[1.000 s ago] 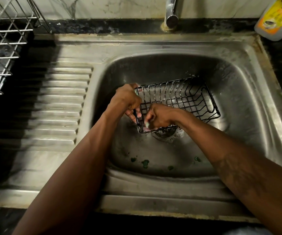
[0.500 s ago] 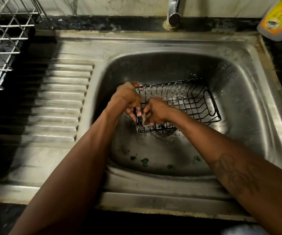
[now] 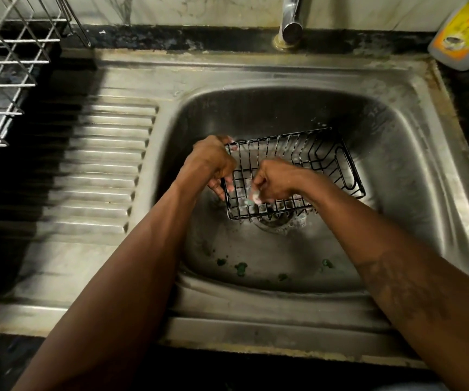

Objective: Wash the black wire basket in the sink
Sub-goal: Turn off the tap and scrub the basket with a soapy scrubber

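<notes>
A black wire basket (image 3: pixel 316 162) lies tilted in the steel sink (image 3: pixel 413 153), over the drain. My left hand (image 3: pixel 213 162) grips the basket's left end, fingers curled round its rim. My right hand (image 3: pixel 277 180) is inside the basket near its front left corner, fingers curled round a small soapy scrubber (image 3: pixel 253 199) pressed to the wires. Foam clings to the basket's front edge and the drain (image 3: pixel 277 221).
The tap (image 3: pixel 291 22) stands at the back, with no water seen running. A yellow-labelled bottle (image 3: pixel 464 35) sits at the back right. A steel wire dish rack (image 3: pixel 4 80) is at the left, beside the ribbed drainboard (image 3: pixel 92 170). Green scraps (image 3: pixel 240 267) lie on the sink floor.
My right hand has shifted a little along the basket's front left part with the scrubber. My left hand keeps its grip on the left end. The basket has hardly moved.
</notes>
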`<control>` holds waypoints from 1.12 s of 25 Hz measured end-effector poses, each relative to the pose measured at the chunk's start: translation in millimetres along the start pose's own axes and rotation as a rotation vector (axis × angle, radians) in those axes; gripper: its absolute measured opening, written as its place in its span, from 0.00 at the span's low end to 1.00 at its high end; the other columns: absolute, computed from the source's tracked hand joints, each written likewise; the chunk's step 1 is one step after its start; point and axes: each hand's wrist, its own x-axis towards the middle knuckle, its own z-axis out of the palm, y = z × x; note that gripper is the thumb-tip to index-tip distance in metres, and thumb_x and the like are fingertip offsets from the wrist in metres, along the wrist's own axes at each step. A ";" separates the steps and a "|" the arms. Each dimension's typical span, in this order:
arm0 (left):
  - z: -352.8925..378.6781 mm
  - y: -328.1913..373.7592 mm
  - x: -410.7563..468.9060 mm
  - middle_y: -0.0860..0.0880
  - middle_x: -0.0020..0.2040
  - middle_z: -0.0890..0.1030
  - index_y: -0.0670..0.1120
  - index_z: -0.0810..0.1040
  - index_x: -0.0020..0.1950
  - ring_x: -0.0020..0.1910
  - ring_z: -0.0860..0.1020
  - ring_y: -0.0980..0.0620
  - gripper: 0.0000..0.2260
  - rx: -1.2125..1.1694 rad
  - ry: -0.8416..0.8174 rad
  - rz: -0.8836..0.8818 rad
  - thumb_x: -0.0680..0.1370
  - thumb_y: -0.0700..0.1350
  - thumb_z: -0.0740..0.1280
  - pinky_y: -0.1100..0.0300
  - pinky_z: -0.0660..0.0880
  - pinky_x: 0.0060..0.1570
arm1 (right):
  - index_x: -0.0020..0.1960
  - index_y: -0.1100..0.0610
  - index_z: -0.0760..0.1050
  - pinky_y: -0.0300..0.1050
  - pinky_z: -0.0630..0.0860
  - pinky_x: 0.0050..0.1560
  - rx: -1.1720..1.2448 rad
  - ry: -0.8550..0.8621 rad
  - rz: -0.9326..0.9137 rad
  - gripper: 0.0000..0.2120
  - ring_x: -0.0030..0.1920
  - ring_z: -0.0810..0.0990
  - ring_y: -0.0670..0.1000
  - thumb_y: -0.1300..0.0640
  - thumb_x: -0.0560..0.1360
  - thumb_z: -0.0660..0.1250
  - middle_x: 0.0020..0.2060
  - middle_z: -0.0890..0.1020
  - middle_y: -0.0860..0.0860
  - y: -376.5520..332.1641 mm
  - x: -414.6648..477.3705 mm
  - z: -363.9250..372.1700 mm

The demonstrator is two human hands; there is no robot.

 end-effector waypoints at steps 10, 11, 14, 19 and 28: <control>-3.4 0.0 -2.8 0.34 0.40 0.85 0.53 0.68 0.73 0.40 0.85 0.36 0.28 0.040 0.005 0.003 0.79 0.28 0.62 0.41 0.83 0.34 | 0.50 0.54 0.82 0.40 0.77 0.44 0.056 0.318 0.050 0.08 0.44 0.79 0.46 0.65 0.74 0.73 0.46 0.80 0.47 9.6 5.5 -7.4; -2.9 -0.1 -3.5 0.35 0.39 0.85 0.54 0.69 0.72 0.39 0.86 0.36 0.26 0.027 0.025 0.010 0.80 0.29 0.60 0.41 0.83 0.37 | 0.48 0.53 0.82 0.39 0.77 0.41 0.047 0.158 0.060 0.08 0.43 0.79 0.46 0.65 0.74 0.74 0.45 0.80 0.46 13.7 -0.5 -8.6; -1.1 0.7 -2.9 0.38 0.39 0.85 0.55 0.71 0.68 0.38 0.86 0.38 0.24 0.004 0.073 0.026 0.79 0.31 0.59 0.43 0.84 0.38 | 0.47 0.52 0.82 0.41 0.79 0.45 0.089 0.170 0.087 0.10 0.46 0.81 0.48 0.65 0.73 0.75 0.46 0.82 0.48 29.0 -13.2 -14.2; -4.0 -9.8 -1.6 0.48 0.40 0.81 0.47 0.82 0.53 0.42 0.84 0.45 0.11 0.380 0.390 0.200 0.72 0.40 0.69 0.56 0.80 0.42 | 0.56 0.57 0.82 0.46 0.81 0.54 0.000 0.600 0.104 0.15 0.51 0.80 0.51 0.68 0.71 0.75 0.55 0.81 0.53 30.6 2.9 -6.6; 2.9 -7.3 11.8 0.48 0.35 0.79 0.49 0.72 0.31 0.34 0.78 0.49 0.16 0.527 0.480 0.548 0.77 0.47 0.72 0.50 0.82 0.43 | 0.48 0.51 0.80 0.45 0.83 0.47 -0.055 0.409 -0.088 0.07 0.42 0.83 0.47 0.59 0.82 0.64 0.46 0.82 0.51 -7.7 10.5 18.6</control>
